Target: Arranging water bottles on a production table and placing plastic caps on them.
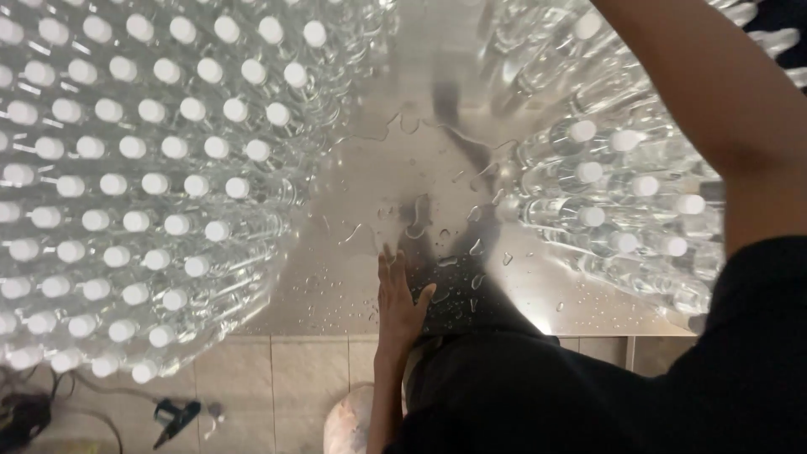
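I find the left hand (400, 298) flat, fingers spread, on the wet steel table (437, 101) between two blocks of white-capped clear bottles (151, 181); the right arm (714, 109) reaches out of frame, hand unseen; wiping probably follows

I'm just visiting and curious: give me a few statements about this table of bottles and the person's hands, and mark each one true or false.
1. The left hand lies flat on the wet metal table. True.
2. The bottles have red caps. False: the caps are white.
3. The left hand grips a bottle. False: it holds nothing, its palm pressed on the bare table between the two bottle groups.
4. Water drops lie on the table around the hand. True.
5. The right arm reaches up past the top edge of the picture, so its hand cannot be seen. True.
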